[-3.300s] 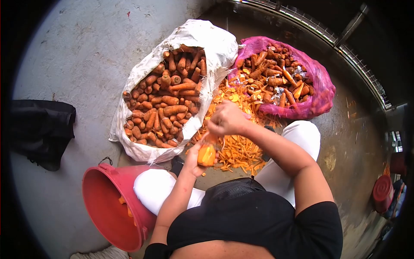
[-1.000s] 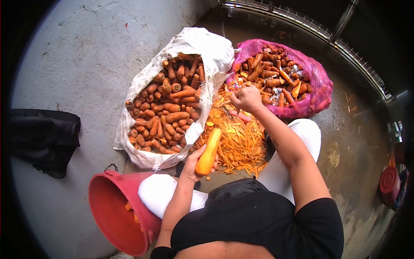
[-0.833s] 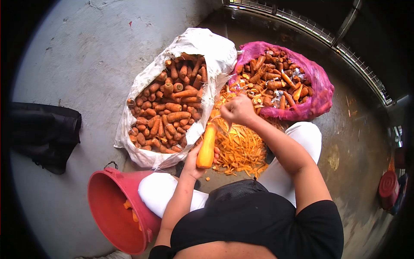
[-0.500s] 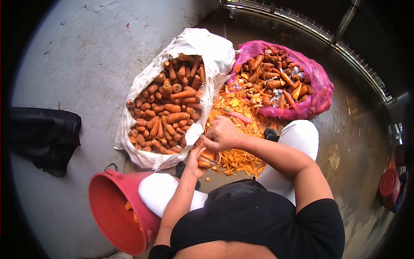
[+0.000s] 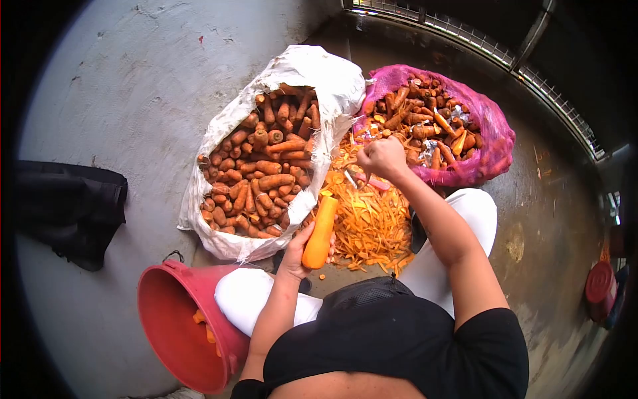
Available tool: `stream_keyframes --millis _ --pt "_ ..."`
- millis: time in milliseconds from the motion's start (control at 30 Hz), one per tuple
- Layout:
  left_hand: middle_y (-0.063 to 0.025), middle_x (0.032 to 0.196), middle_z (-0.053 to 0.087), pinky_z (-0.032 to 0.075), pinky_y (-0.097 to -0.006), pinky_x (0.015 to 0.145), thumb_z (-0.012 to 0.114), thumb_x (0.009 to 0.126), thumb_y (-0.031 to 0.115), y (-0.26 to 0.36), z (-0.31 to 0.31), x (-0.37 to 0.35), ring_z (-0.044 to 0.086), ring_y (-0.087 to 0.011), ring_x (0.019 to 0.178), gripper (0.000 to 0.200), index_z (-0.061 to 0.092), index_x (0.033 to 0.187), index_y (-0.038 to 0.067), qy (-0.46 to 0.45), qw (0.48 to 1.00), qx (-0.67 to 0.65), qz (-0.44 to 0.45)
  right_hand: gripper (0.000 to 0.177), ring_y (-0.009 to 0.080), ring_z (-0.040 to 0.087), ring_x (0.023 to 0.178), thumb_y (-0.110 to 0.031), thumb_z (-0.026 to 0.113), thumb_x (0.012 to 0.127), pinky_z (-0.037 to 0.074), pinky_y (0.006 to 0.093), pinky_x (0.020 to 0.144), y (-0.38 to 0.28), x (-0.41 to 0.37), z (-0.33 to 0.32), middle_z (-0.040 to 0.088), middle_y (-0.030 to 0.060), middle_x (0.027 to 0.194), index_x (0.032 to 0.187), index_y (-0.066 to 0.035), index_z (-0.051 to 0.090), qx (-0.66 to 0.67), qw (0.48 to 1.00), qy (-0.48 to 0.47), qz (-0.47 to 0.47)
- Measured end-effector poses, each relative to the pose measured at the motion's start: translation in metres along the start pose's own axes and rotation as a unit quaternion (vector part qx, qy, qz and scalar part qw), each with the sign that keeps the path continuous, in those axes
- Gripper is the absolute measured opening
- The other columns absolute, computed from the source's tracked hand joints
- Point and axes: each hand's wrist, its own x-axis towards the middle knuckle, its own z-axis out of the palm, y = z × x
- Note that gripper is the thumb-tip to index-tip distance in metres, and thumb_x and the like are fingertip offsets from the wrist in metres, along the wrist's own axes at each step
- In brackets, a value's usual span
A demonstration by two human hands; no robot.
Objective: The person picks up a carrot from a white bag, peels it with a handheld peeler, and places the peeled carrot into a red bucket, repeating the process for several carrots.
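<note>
Carrot peeling on the floor, one stroke just finishing.
White sack point(image 5: 266, 166) and pink net bag point(image 5: 492, 139) are lying far, red bucket point(image 5: 173, 319) near left, peelings point(image 5: 369, 226) piling between. The left hand point(image 5: 299, 249) is gripping the carrot point(image 5: 320, 233) beside the sack. The right hand point(image 5: 380, 158), closed on a peeler point(image 5: 351, 178), is now clearing the carrot's far tip, having been down by the left hand a moment ago. The skin is looking nearly gone.

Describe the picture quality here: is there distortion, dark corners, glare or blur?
Head view: strong fisheye bending, so the metal rail curves; head view corners are black; light is soft and even, with no glare; the peeled carrot in the left hand is sharp, while the floor at the lower right edge looks smeared.
</note>
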Motion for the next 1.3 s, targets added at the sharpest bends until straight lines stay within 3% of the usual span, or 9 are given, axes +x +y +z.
stream_keyframes --millis 133,333,433,600,900,1000,1100,1133,1300 --pt "-0.0155 0.094 0.057 0.058 -0.0365 0.066 0.047 0.096 0.030 -0.001 0.005 0.004 0.063 -0.0268 0.085 0.043 0.041 0.129 0.002 0.047 0.998 0.011 0.027 0.045 0.0290 0.060 0.052 -0.038 0.049 0.084 0.047 0.0397 0.059 -0.030 -0.007 -0.017 0.058 0.0124 0.051 0.055 -0.008 0.066 0.116 0.992 0.004 0.052" --pt "-0.0169 0.107 0.055 0.054 -0.0419 0.081 0.059 0.090 0.016 -0.009 0.008 0.007 0.061 -0.0301 0.099 0.051 0.031 0.131 0.009 0.118 0.987 0.071 0.084 0.055 0.0296 0.061 0.055 -0.049 0.048 0.088 0.047 0.0404 0.059 -0.009 0.000 0.009 0.058 0.0144 0.053 0.062 -0.006 0.068 0.258 0.950 -0.082 0.158" --pt "-0.0161 0.109 0.055 0.052 -0.0368 0.081 0.067 0.084 0.012 -0.019 -0.013 0.020 0.060 -0.0256 0.098 0.055 0.033 0.127 0.009 0.250 0.900 0.293 0.203 0.057 0.0281 0.061 0.054 -0.052 0.047 0.088 0.047 0.0395 0.059 -0.013 -0.005 0.013 0.058 0.0131 0.052 0.061 -0.006 0.068 0.271 0.942 -0.127 0.151" --pt "-0.0118 0.096 0.065 0.050 -0.0319 0.078 0.072 0.078 0.014 -0.018 -0.001 0.024 0.065 -0.0204 0.087 0.042 0.049 0.111 0.004 0.321 0.717 0.536 0.310 0.055 0.0225 0.060 0.051 -0.049 0.050 0.089 0.047 0.0353 0.057 -0.032 -0.017 -0.001 0.059 0.0082 0.051 0.059 -0.007 0.068 0.271 0.951 -0.098 0.116" --pt "-0.0112 0.091 0.066 0.049 -0.0332 0.075 0.073 0.077 0.014 -0.006 0.015 0.025 0.064 -0.0224 0.084 0.032 0.058 0.103 0.002 0.310 0.653 0.599 0.345 0.051 0.0191 0.055 0.044 -0.044 0.051 0.088 0.045 0.0329 0.050 -0.057 -0.014 -0.034 0.055 0.0029 0.044 0.053 -0.010 0.067 0.294 0.954 -0.043 0.036" --pt "-0.0064 0.094 0.063 0.048 -0.0298 0.075 0.067 0.087 0.031 -0.006 -0.001 0.028 0.061 -0.0161 0.082 0.037 0.056 0.108 0.002 0.299 0.754 0.526 0.257 0.051 0.0177 0.055 0.043 -0.043 0.051 0.089 0.044 0.0321 0.050 -0.054 -0.011 -0.024 0.054 0.0032 0.043 0.052 -0.010 0.066 0.306 0.947 -0.065 0.071" --pt "-0.0071 0.093 0.062 0.050 -0.0295 0.074 0.051 0.094 0.045 -0.001 -0.021 0.032 0.061 -0.0163 0.082 0.043 0.056 0.108 0.005 0.285 0.943 0.124 0.118 0.055 0.0171 0.053 0.042 -0.047 0.051 0.088 0.044 0.0327 0.051 -0.050 -0.007 -0.015 0.051 0.0036 0.040 0.050 -0.009 0.064 0.325 0.933 -0.093 0.123" --pt "-0.0091 0.094 0.061 0.051 -0.0318 0.076 0.038 0.097 0.051 0.000 -0.016 0.033 0.061 -0.0188 0.087 0.048 0.054 0.112 0.008 0.267 0.953 0.057 0.132 0.056 0.0173 0.053 0.041 -0.048 0.051 0.088 0.044 0.0326 0.051 -0.046 -0.005 -0.007 0.050 0.0040 0.040 0.051 -0.009 0.065 0.325 0.932 -0.096 0.128" --pt "-0.0088 0.099 0.059 0.051 -0.0363 0.083 0.042 0.097 0.045 0.001 -0.026 0.033 0.060 -0.0196 0.094 0.044 0.046 0.120 0.007 0.247 0.959 0.036 0.136 0.055 0.0186 0.053 0.043 -0.048 0.051 0.089 0.044 0.0333 0.052 -0.040 -0.011 -0.002 0.052 0.0054 0.043 0.055 -0.007 0.066 0.262 0.950 -0.123 0.120"
